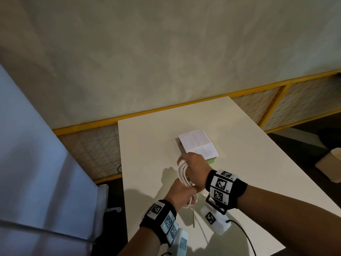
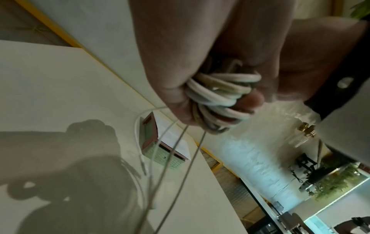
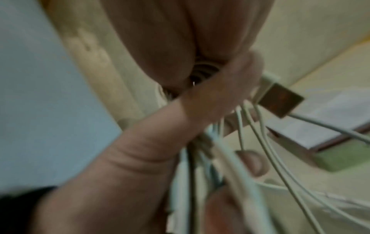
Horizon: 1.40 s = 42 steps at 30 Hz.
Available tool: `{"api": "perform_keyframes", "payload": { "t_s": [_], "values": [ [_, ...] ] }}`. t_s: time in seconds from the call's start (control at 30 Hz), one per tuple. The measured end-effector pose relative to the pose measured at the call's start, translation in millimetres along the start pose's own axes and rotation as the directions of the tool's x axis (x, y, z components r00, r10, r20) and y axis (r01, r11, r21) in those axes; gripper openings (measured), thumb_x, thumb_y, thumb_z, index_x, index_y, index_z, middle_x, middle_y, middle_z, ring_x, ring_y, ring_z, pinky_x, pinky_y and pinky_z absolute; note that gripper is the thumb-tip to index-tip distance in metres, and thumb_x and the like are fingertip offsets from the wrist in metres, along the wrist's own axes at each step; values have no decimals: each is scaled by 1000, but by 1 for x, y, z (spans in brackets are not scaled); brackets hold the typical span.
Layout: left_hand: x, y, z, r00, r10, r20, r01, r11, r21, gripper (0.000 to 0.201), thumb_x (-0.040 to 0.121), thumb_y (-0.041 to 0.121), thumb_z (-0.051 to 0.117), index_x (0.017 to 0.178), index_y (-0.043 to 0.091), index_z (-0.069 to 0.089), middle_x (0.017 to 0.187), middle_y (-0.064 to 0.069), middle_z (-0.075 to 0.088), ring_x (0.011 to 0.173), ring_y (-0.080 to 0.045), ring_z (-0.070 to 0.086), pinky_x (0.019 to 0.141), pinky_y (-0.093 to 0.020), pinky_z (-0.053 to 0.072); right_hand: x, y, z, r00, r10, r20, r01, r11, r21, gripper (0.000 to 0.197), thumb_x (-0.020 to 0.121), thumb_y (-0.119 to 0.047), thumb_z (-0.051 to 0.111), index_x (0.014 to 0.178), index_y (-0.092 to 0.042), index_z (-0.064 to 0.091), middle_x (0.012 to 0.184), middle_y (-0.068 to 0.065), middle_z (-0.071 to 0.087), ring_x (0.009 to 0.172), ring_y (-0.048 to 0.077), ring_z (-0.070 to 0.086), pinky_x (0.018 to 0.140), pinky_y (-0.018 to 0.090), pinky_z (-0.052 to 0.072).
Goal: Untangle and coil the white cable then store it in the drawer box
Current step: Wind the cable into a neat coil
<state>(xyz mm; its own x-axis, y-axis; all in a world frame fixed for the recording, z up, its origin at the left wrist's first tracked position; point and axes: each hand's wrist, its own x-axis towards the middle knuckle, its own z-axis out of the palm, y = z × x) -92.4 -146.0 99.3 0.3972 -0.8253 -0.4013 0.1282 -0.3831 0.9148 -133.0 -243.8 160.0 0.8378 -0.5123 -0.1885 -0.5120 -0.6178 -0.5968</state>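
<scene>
The white cable [image 1: 182, 172] is bunched into several loops above the white table [image 1: 147, 145]. My left hand [image 1: 181, 194] grips the lower end of the bundle [image 2: 222, 91], fingers curled round the loops. My right hand [image 1: 196, 168] holds the upper end, fingers wrapped over the strands [image 3: 250, 142]. A metal plug end [image 3: 280, 99] sticks out by the right thumb. Thin loose strands [image 2: 170, 166] hang down toward the table. The drawer box [image 1: 198, 146], green with a reddish frame and a white paper on top, sits just beyond my hands [image 2: 160, 147].
A yellow-framed mesh fence [image 1: 276, 102] runs behind the table against a pale wall. A blue-white panel [image 1: 36, 145] stands at the left. A cardboard box [image 1: 330, 163] sits on the dark floor at the right. A black wire [image 1: 245, 235] trails from my right wrist.
</scene>
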Motion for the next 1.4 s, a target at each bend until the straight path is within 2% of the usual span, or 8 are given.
{"api": "perform_keyframes", "payload": {
  "t_s": [0.1,0.27,0.4,0.53,0.7,0.83,1.17,1.4],
  "values": [
    [5,0,1,1000,1,-30,0,1000,24,13,56,21,67,65,11,65,53,-12,59,46,-24,53,56,-32,43,-1,-1,1,999,35,-29,-30,988,149,52,70,13,36,106,-12,63,101,14,67,83,19,59,56,7,42],
    [10,1,4,993,-56,-104,49,997,-66,8,61,8,61,65,13,65,56,-11,61,52,-23,55,57,-32,43,-4,-4,-2,999,15,-51,-3,975,220,53,68,13,35,109,-10,61,102,19,65,89,27,60,73,32,51],
    [8,8,3,978,-55,-199,42,997,-69,16,62,13,59,48,19,53,42,3,53,39,-11,46,49,-23,35,-3,-8,-4,998,4,-65,8,983,185,51,69,14,36,112,-5,58,106,18,64,94,26,58,79,31,48],
    [11,10,1,970,26,-243,-21,1000,21,7,70,12,65,69,17,60,56,5,62,50,-6,51,48,-19,40,0,-8,-2,996,-1,-87,17,982,186,45,71,13,39,109,-3,57,103,19,66,91,28,60,80,37,52],
    [16,5,2,956,17,-292,-5,999,39,60,49,27,64,102,0,58,83,-16,67,64,-16,58,47,-23,44,0,-5,0,996,17,-89,3,975,221,49,71,12,38,113,-5,56,106,17,64,87,19,52,78,30,47],
    [19,1,-3,943,62,-327,33,960,278,61,39,46,59,97,26,61,94,-1,66,87,-20,62,70,-38,56,0,-4,2,996,48,-72,-28,965,263,50,72,13,35,111,-6,58,109,17,64,89,20,53,75,26,44],
    [6,22,-5,995,86,-46,-91,990,-110,23,77,-10,55,77,11,64,58,3,68,60,-9,66,64,-26,53,5,-13,-13,1000,24,-12,-20,963,269,52,73,10,34,109,-14,63,109,14,66,99,25,61,76,29,51],
    [2,29,-12,986,-12,-167,-70,878,-473,19,91,-1,54,75,1,62,43,-7,48,37,-16,48,54,-33,55,1,-5,-30,993,-68,97,15,882,472,73,79,-1,60,143,-19,29,125,-3,48,118,11,44,93,26,46]
  ]
}}
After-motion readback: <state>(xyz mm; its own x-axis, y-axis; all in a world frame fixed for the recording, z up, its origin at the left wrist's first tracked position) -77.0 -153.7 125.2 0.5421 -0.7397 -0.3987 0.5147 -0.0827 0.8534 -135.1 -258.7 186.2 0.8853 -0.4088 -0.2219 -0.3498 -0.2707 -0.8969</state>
